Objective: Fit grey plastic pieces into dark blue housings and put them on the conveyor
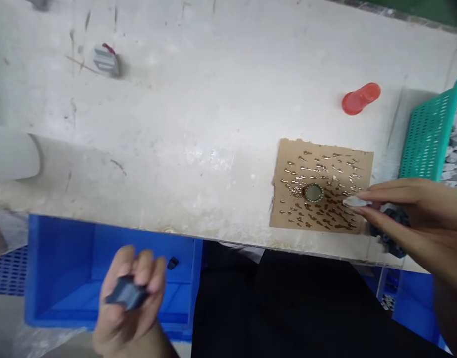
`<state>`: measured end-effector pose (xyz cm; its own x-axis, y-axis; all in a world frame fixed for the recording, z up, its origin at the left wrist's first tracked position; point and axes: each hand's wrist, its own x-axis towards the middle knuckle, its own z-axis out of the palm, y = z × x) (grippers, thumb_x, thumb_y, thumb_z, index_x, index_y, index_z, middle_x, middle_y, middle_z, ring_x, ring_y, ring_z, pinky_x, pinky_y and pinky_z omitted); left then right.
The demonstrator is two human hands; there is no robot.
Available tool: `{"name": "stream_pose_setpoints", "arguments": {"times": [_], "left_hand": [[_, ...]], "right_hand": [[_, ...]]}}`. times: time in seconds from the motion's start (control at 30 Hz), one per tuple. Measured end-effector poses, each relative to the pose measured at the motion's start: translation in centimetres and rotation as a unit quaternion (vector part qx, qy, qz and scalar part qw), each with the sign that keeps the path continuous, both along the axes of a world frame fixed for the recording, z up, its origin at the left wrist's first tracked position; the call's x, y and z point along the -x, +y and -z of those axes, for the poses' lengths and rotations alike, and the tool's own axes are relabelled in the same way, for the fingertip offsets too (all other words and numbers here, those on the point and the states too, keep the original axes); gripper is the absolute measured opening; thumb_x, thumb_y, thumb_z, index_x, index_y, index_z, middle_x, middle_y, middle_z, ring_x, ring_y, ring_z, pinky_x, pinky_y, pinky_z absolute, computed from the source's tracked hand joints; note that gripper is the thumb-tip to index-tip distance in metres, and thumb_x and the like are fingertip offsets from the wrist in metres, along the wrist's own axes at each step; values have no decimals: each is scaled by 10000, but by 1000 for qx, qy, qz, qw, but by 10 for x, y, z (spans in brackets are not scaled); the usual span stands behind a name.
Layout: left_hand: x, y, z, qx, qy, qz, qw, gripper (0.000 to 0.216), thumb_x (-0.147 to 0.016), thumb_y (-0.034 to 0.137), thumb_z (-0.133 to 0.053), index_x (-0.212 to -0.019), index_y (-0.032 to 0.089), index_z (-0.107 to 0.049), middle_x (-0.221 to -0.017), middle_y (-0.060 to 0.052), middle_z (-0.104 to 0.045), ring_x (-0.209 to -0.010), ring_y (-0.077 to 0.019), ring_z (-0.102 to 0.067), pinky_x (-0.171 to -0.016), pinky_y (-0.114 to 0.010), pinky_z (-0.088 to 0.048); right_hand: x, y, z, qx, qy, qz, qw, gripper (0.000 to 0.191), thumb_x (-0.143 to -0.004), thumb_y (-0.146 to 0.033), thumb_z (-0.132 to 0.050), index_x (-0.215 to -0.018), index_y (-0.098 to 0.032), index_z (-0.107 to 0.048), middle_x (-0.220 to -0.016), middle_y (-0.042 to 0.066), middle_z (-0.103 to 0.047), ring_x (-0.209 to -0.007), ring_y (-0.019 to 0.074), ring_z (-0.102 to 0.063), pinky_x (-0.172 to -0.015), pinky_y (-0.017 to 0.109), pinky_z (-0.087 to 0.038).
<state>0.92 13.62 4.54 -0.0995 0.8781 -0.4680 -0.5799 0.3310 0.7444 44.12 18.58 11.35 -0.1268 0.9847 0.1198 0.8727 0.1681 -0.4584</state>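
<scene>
My left hand (129,303) is low over the blue bin (60,268), fingers closed on a small dark block-shaped part (127,294). My right hand (411,214) reaches in from the right and pinches a small white piece (355,202) at its fingertips, held over the right side of a brown cardboard square (321,185). The cardboard is covered with many glossy glue drops, and a round metal cap (313,193) sits at its middle. Some dark parts (394,233) lie under my right palm at the table's edge.
A red plastic cap (360,98) lies beyond the cardboard. A teal mesh basket (427,134) with grey pieces stands at the right edge. A grey round object (106,59) sits far left on the white table (198,124). One small dark piece (172,262) lies in the bin.
</scene>
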Motion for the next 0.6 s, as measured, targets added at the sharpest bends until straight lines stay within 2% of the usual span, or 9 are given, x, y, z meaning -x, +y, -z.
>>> {"name": "stream_pose_setpoints", "arguments": {"times": [0.03,0.1,0.17,0.23,0.4,0.6], "left_hand": [[-23,10,-6,-39,-14,26,999,455,-587,297,-1000,-852,208,-641,-715,0,-672,-614,-125,-661,-452,-129,-532],[-69,29,-13,-77,-31,85,993,312,-731,197,-920,-920,232,-674,-836,-7,-743,-830,-172,-750,-679,-214,-656],[-107,45,-16,-113,-49,121,985,316,-778,90,-875,-989,252,-703,-928,6,-775,-964,-156,-757,-825,-222,-660],[-132,56,-18,-124,-61,147,979,368,-784,43,-863,-1049,265,-735,-975,13,-782,-1003,-144,-761,-877,-211,-651],[-151,62,-20,-80,-56,181,979,291,-783,48,-863,-994,236,-795,-1002,-10,-791,-998,-167,-773,-826,-215,-670],[-154,58,-14,-82,-70,163,981,261,-782,28,-860,-946,212,-774,-960,1,-796,-952,-134,-780,-864,-195,-653]], "right_hand": [[10,3,-1,-9,-9,-25,1000,88,-923,-303,-777,-1008,-290,-760,-1010,-35,-787,-906,108,-742,-804,245,-590],[21,8,0,-38,-27,-72,996,136,-902,-207,-794,-1022,-264,-762,-1023,-34,-793,-936,80,-742,-844,197,-584],[23,11,3,-59,-39,-103,992,225,-864,-136,-816,-1052,-250,-768,-1037,-26,-796,-962,79,-745,-884,186,-590],[22,12,7,-58,-35,-111,991,284,-850,-96,-816,-1084,-250,-771,-1059,-19,-797,-980,91,-748,-913,211,-601],[25,12,7,-14,-17,-93,995,271,-887,-126,-787,-1119,-265,-779,-1091,-6,-792,-985,129,-757,-874,298,-630],[27,15,9,-12,-34,-87,996,250,-867,-158,-817,-1084,-279,-789,-1072,-7,-794,-967,149,-762,-846,328,-631]]}}
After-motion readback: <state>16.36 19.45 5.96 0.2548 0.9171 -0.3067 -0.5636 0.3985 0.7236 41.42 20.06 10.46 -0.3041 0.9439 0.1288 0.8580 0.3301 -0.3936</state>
